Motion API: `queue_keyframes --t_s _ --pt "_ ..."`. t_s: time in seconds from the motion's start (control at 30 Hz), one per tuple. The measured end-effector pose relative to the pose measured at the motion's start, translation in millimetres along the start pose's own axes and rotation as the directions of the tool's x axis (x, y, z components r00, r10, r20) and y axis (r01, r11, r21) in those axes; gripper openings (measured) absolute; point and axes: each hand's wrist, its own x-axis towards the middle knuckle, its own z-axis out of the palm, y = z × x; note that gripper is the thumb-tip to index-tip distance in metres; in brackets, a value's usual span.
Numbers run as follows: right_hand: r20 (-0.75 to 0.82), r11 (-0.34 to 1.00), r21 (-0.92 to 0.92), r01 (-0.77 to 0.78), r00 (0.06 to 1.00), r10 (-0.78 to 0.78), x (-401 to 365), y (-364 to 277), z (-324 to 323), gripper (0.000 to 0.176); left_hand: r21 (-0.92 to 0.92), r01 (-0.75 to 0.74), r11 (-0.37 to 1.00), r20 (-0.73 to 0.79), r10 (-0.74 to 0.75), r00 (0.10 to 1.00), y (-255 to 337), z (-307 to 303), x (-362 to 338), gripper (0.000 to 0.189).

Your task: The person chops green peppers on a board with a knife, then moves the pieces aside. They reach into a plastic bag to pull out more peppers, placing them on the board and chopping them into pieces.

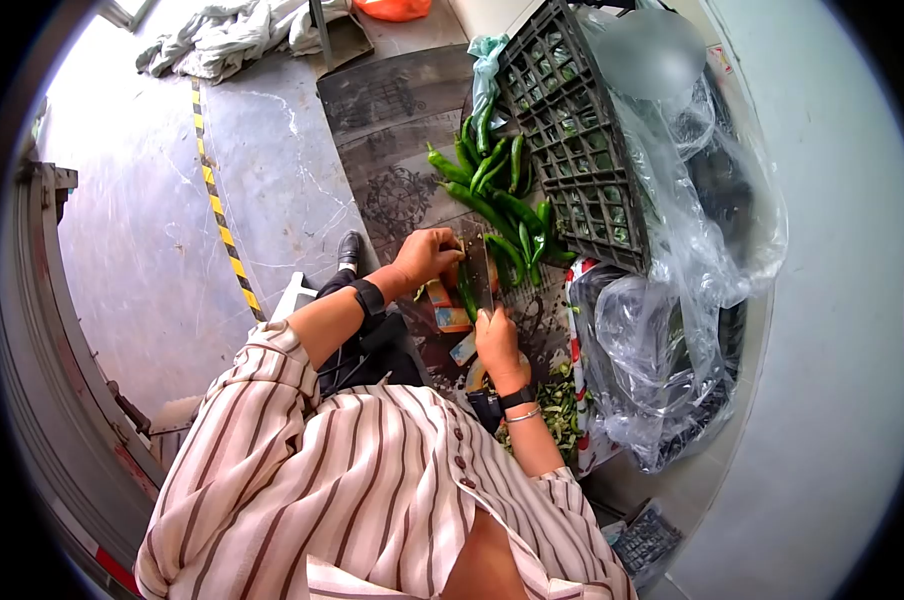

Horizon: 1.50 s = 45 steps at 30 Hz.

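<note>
My left hand (429, 258) has its fingers closed at the upper end of a long green chili pepper (467, 292). In my right hand (499, 345) is the handle of a knife (488, 268); its thin blade points away from me, just right of that pepper. Both hands are over a dark, wet-looking work surface (397, 150). Beyond them lies a heap of whole green chili peppers (507, 215). Chopped green pieces (554, 412) are gathered near my right wrist. Small orange-and-white packets (452, 318) lie below my left hand.
A black plastic crate (577, 130) stands on its side at the right, beside crumpled clear plastic bags (662, 340). A pale green bag (487, 65) is at the far end. Grey cloth (232, 40) and yellow-black tape (217, 205) lie on the floor to the left.
</note>
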Motion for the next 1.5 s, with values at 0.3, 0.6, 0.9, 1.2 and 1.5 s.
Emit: queue_keyframes --t_s 0.3,0.6,0.9,1.2,1.5 --pt "0.006 0.999 -0.027 0.016 1.000 -0.016 14.4 -4.2 9.5 0.024 0.070 0.017 0.997 -0.077 -0.012 0.997 -11.6 -4.5 4.2 0.015" --pt "0.044 0.999 -0.027 -0.018 0.999 0.020 21.0 -3.0 6.7 0.025 0.132 0.000 0.991 -0.102 0.014 0.995 -15.2 -3.3 9.6 0.019" --pt "0.079 0.997 -0.065 -0.039 0.996 0.044 29.0 -16.2 -2.6 0.029 0.189 -0.056 0.980 -0.132 0.082 0.988 -17.0 -3.3 12.0 0.020" --pt "0.167 0.990 -0.076 -0.116 0.978 0.128 34.7 -11.8 -3.3 0.029 0.233 -0.059 0.971 -0.148 0.095 0.984 -16.5 -3.0 13.0 0.021" --pt "0.136 0.985 -0.151 -0.087 0.985 0.108 38.1 -17.5 -5.3 0.022 0.286 -0.008 0.958 -0.154 0.054 0.987 -11.2 -2.7 13.9 0.022"
